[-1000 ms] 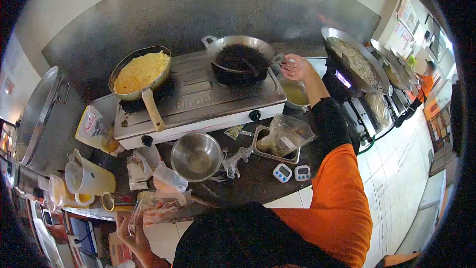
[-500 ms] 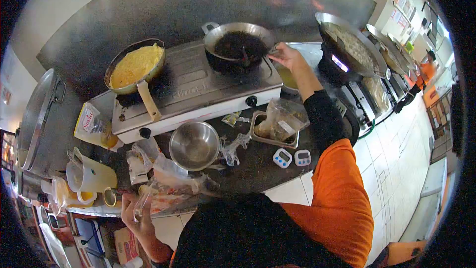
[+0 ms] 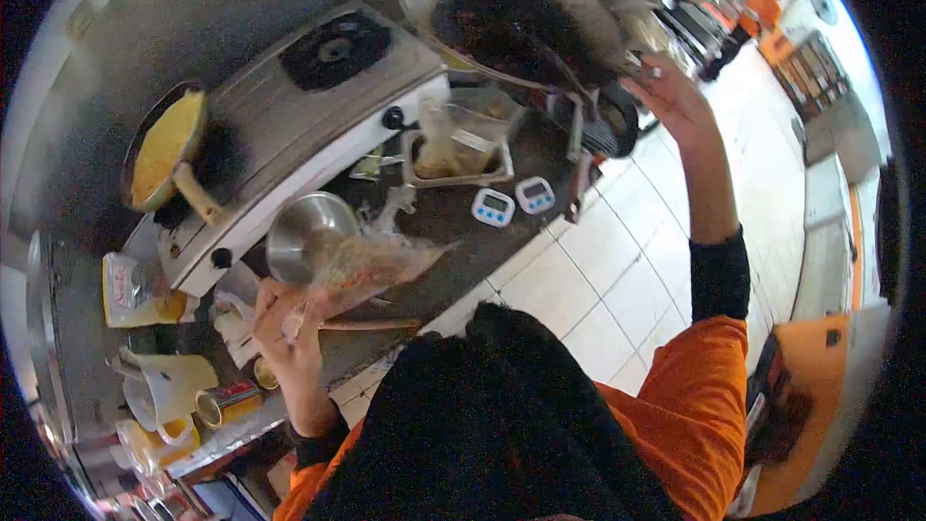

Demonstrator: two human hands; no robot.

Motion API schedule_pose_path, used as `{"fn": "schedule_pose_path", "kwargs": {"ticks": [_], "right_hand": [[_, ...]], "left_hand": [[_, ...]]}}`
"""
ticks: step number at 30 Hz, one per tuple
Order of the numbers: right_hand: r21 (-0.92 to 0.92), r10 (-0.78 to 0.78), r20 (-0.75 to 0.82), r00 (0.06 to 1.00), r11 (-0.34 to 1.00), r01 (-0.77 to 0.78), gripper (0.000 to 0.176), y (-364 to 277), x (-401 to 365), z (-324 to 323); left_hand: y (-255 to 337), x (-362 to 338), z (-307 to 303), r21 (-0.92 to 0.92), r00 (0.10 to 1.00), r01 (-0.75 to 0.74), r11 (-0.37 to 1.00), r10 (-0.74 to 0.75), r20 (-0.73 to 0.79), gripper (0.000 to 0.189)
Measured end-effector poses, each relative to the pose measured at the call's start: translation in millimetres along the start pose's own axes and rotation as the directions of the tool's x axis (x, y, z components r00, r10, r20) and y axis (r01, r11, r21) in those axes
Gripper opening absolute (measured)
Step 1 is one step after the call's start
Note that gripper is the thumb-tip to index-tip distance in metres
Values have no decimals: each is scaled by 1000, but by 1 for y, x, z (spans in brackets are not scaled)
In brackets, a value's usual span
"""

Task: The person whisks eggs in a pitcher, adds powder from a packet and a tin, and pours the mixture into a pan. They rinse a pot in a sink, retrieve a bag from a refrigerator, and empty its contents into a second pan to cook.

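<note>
1. My right hand (image 3: 675,101): fingers clamped on the handle at the rim of the wok (image 3: 521,24)
2. Wok: held tilted in the air, off the stove (image 3: 280,135), past the right end of the counter (image 3: 444,227); dark contents inside
3. My left hand (image 3: 285,328): fingers closed on one end of a clear plastic bag (image 3: 371,265), which stretches out over the counter edge
4. Stove: right burner (image 3: 333,48) bare; frying pan (image 3: 164,145) with yellow egg on the left burner
5. Steel bowl (image 3: 299,241): on the counter, in front of the stove, just beside the bag
6. Two timers (image 3: 494,205): side by side, in front of a metal tray (image 3: 461,179)
7. Jug (image 3: 174,381) and can (image 3: 227,405): counter's left end, near my left wrist
</note>
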State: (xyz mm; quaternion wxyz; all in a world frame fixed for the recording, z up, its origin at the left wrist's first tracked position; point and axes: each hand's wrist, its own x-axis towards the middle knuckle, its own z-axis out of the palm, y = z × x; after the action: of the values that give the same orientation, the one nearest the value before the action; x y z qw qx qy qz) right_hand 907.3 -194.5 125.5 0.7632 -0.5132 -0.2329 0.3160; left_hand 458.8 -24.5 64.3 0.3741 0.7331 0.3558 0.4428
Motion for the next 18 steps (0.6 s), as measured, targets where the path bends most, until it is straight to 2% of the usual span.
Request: {"fn": "schedule_pose_path", "kwargs": {"ticks": [1,2,3,4,6,7,8,10,11,12,14,15,16,18], "right_hand": [[-67,-137,87,987,987,143,20,-5,-31,-26],[29,-21,-47,999,999,22,19,-20,-56,-49],[15,-47,-151,987,999,50,21,-29,-87,-79],[0,-72,-247,966,997,74,23,-33,-120,-101],[-128,-106,-500,859,991,47,26,-48,-187,-111],[-121,-89,-532,842,992,28,26,-54,-214,-119],[-118,-75,-566,821,993,9,26,-59,-239,-133],[-79,-41,-638,769,997,-12,24,-60,-301,-203],[-88,-86,-648,757,995,38,24,-56,-333,-228],[-98,-83,-712,697,995,19,27,-57,-356,-238],[-88,-83,-762,643,996,24,29,-49,-411,-290],[-46,16,-794,607,995,-87,31,-6,-355,-295],[-49,-1,-836,549,996,-73,31,0,-356,-296],[-21,27,-854,520,996,-85,30,11,-366,-324]], "left_hand": [[7,-1,14,-48,1000,12,999,-11,24,15],[13,-3,27,-98,999,26,995,-21,51,15],[10,-5,38,-81,994,-48,996,56,93,17],[13,-8,55,-163,997,-30,986,43,71,17],[24,-14,92,-317,1000,8,948,-2,22,17],[36,-18,108,-358,994,94,929,-68,83,16],[45,-23,128,-392,991,114,913,-75,112,15],[66,-41,173,-470,983,140,871,-64,173,15],[74,-52,198,-528,972,182,829,-72,223,13],[88,-64,223,-528,968,203,824,-88,236,12],[120,-90,274,-522,957,246,817,-121,262,11],[65,-45,300,-552,947,307,775,-193,256,11],[64,-47,326,-535,938,322,781,-189,290,12],[61,-48,374,-496,911,359,790,-180,372,14]]}}
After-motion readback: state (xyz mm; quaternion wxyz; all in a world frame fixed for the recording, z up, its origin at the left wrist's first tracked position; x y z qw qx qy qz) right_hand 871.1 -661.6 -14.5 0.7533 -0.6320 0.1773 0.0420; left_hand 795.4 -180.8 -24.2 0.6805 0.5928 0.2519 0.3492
